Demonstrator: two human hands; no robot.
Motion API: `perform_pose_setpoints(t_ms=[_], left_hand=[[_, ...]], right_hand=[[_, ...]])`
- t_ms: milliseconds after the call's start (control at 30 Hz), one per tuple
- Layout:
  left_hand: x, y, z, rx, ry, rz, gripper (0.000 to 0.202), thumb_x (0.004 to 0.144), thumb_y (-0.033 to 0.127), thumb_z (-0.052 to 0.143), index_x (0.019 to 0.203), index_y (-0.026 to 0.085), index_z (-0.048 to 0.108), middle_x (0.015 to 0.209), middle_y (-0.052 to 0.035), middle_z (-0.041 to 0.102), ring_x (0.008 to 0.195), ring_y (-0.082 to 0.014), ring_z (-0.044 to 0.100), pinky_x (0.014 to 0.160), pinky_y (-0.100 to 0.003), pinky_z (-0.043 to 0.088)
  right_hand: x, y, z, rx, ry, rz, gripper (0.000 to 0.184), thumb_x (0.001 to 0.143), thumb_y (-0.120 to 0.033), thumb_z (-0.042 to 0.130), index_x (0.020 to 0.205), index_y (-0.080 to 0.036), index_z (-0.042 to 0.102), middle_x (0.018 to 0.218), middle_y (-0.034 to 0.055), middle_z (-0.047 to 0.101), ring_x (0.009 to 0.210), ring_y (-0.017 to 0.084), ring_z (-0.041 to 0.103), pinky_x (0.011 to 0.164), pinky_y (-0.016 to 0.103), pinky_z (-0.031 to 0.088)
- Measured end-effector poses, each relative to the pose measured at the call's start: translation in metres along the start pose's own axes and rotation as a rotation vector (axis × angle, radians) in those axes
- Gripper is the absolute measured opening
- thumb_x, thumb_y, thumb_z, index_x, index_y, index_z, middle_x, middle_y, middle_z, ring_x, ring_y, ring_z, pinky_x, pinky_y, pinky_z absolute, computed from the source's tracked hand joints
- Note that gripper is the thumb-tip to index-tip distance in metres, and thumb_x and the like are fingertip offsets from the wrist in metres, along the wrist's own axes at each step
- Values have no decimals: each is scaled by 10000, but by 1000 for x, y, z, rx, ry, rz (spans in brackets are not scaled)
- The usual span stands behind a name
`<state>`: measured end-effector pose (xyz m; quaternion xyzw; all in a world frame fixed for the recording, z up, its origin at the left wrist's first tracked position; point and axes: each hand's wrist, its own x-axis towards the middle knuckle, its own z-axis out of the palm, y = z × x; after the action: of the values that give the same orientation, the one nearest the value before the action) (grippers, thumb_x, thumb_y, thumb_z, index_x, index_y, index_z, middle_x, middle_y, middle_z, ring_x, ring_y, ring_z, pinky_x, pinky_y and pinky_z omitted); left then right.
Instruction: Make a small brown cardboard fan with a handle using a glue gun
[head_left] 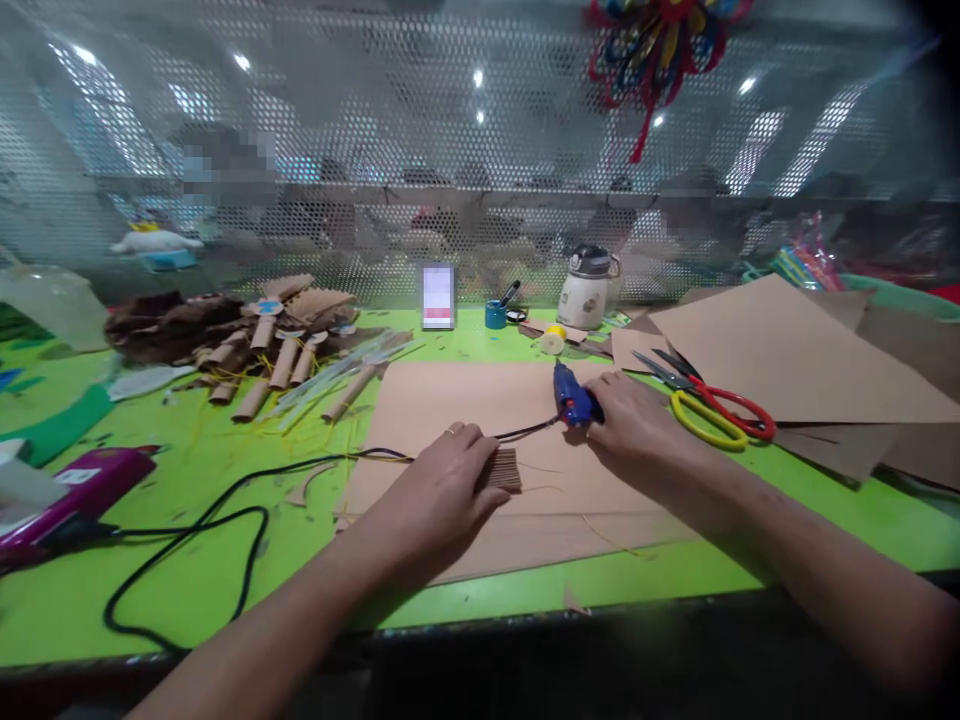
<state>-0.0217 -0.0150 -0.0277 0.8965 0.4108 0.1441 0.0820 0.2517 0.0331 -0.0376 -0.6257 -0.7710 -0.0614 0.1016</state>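
My left hand [452, 475] pinches a small piece of corrugated cardboard [506, 470] between thumb and fingers, low over the brown paper sheets [450, 395]. Thin yellow strings trail to the right of that piece. To the right, the fingers of my right hand [624, 408] close on a blue hot glue gun [571, 395], its tip pointing away from me. The grip itself is partly hidden under the hand. A black cord [300, 463] runs from the gun past my left hand to the left side of the table.
Red-and-yellow-handled scissors [709, 400] lie right of my right hand, beside large cardboard sheets [802, 350]. Cardboard rolls [285, 362] and clear glue sticks [330, 375] are piled left. Behind stand a phone [438, 297], a blue pot [495, 315] and a bottle [584, 295]. A purple device [90, 490] lies front left.
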Motion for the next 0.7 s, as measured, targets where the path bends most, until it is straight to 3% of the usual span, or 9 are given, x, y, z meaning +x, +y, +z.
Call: perform_pose_setpoints(t_ms=[200,367,500,600,700], left_hand=[[2,3,-2,-24,-34,-40,206,886,331,523,1039,193,524,982,-56,546,929,-220,505,801,-343,400],[1,5,-4,-50,-70,-51,118,897,298,505,954,196,504,954,-46,541,893,-210,497,775,-339,396],[1,3,-3,-30,-85,-26,78,895,259,498,934,192,504,965,-51,532,907,-215,477,807,-364,392],[2,2,-2,-22,-108,-24,83,893,264,503,934,192,510,989,-55,531,930,-223,466,829,-382,391],[3,1,0,-24,-123,-43,100,893,285,512,938,196,514,1003,-51,530,940,-225,463,832,-387,396]], right_hand=[[-2,0,-34,414,27,19,319,746,-246,570,1058,-196,617,925,53,661,782,209,596,642,279,428],[2,4,-43,501,314,60,355,793,-462,611,923,-135,655,734,38,607,638,166,518,590,287,402],[-4,13,-41,511,419,85,386,822,-472,586,929,-112,674,738,50,605,620,149,498,591,293,410],[-16,17,-45,696,324,86,363,851,-471,548,938,-148,688,844,80,649,681,165,552,563,275,438],[-27,18,-50,855,44,-2,309,853,-462,558,925,-197,701,880,69,673,690,159,573,499,228,429]])
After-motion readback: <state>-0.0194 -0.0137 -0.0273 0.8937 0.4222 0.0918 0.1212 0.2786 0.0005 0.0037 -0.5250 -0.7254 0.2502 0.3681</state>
